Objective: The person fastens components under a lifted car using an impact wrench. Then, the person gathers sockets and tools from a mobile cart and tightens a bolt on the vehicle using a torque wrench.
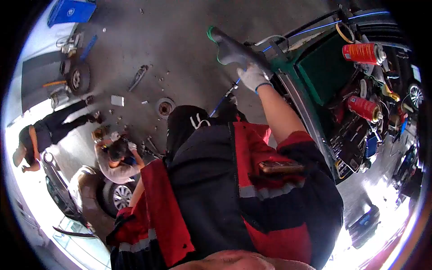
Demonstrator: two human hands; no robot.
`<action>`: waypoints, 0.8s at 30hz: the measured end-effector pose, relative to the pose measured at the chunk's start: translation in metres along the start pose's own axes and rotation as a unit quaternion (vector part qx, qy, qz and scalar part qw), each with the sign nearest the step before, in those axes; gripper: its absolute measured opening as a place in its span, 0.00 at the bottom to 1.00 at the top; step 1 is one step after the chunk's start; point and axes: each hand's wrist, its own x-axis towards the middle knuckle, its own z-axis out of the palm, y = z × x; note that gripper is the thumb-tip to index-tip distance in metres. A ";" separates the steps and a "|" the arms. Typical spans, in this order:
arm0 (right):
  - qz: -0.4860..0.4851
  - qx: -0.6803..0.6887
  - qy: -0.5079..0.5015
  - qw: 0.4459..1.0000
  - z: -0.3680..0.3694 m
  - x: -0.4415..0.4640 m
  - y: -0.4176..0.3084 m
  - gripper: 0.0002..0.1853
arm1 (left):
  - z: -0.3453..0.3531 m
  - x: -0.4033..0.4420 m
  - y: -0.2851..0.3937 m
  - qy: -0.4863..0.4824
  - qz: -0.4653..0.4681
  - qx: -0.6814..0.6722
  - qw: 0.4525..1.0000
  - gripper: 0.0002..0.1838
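My right hand [254,77], in a white knit glove with a blue cuff, is at the lower edge of a long dark grey piece with a bright green rim [231,50]. Its fingers look closed on that edge, though they show only in part. What kind of thing the piece is, I cannot make out. A thin blue hose [225,96] passes behind the glove. My left hand is hidden; only a bit of bare forearm shows beside the red and black jacket [168,216].
At right, a green tool cart [326,67] carries red spray cans [363,54] and scattered tools. A worker [118,155] crouches by a car wheel [121,195] at left; another person [42,135] stands beyond. A brake disc [165,108] and a loose tyre [78,78] are on the floor.
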 end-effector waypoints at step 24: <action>0.444 0.222 -0.200 0.845 0.129 -0.106 -0.071 0.27 | -0.602 0.259 0.096 -0.113 0.069 0.363 0.922 0.31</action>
